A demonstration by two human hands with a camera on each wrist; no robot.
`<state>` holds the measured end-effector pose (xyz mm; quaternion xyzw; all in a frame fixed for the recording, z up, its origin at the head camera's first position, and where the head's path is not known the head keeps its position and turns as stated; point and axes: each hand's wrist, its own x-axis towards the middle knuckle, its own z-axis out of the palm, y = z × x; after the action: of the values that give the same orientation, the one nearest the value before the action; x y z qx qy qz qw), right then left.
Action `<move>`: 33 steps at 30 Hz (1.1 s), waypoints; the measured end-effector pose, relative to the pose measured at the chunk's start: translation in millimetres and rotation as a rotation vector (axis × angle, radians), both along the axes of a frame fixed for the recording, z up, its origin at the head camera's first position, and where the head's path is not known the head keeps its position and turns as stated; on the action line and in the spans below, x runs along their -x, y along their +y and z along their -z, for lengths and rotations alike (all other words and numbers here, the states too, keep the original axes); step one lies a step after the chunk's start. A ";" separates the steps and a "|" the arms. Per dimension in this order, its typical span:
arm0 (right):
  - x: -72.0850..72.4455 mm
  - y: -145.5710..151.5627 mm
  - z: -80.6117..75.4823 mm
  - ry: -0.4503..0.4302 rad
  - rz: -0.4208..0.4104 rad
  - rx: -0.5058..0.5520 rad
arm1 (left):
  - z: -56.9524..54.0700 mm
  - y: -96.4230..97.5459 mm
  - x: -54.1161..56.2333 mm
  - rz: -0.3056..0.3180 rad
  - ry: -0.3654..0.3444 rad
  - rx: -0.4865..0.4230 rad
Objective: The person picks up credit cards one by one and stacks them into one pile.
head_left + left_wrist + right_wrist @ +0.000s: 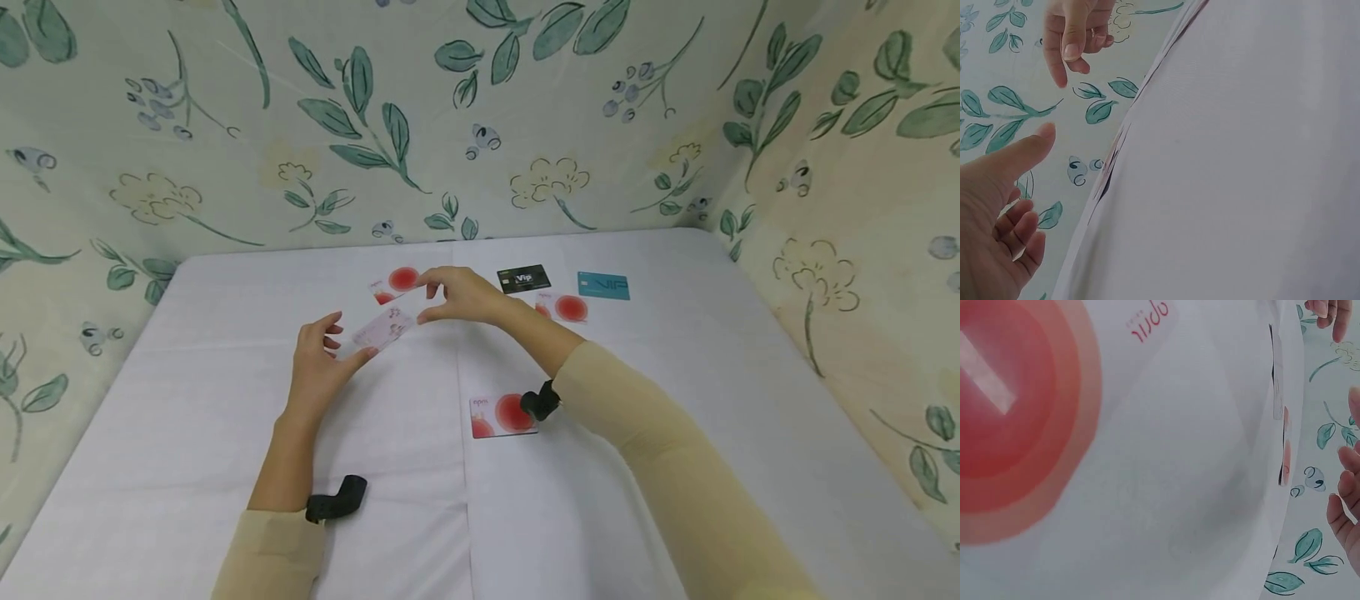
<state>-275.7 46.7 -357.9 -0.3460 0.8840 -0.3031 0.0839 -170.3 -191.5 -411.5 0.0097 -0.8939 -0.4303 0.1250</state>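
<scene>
A pale card with pink flower prints lies on the white table, between my hands in the head view. My left hand hovers by its lower left end, thumb extended and other fingers loosely bent. Over its upper right end is my right hand, with thumb and forefinger apart. Both wrist views show nothing held: the left hand and the right hand face each other with a gap between. A red-circled card lies just behind, its right side close to the right fingers.
At the back right lie a black Vip card, a blue VIP card and another red-circled card, partly behind the right forearm. A nearer red-circled card lies under the right wrist's camera. Leaf-patterned cloth hangs behind the table.
</scene>
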 end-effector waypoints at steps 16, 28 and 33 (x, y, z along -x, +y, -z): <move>12.4 -18.1 18.3 -0.091 -0.016 -0.101 | 19.0 -6.1 9.6 -0.018 -0.159 0.027; 20.6 -25.2 33.9 -0.089 0.015 -0.117 | 33.1 -9.3 15.0 -0.010 -0.065 0.099; 21.7 -29.1 42.5 -0.074 0.005 -0.140 | 35.7 -11.4 15.9 0.000 -0.080 0.178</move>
<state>-297.4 17.6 -400.4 -0.3257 0.9001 -0.2533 0.1401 -186.2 -202.9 -447.1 0.0158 -0.9328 -0.3486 0.0895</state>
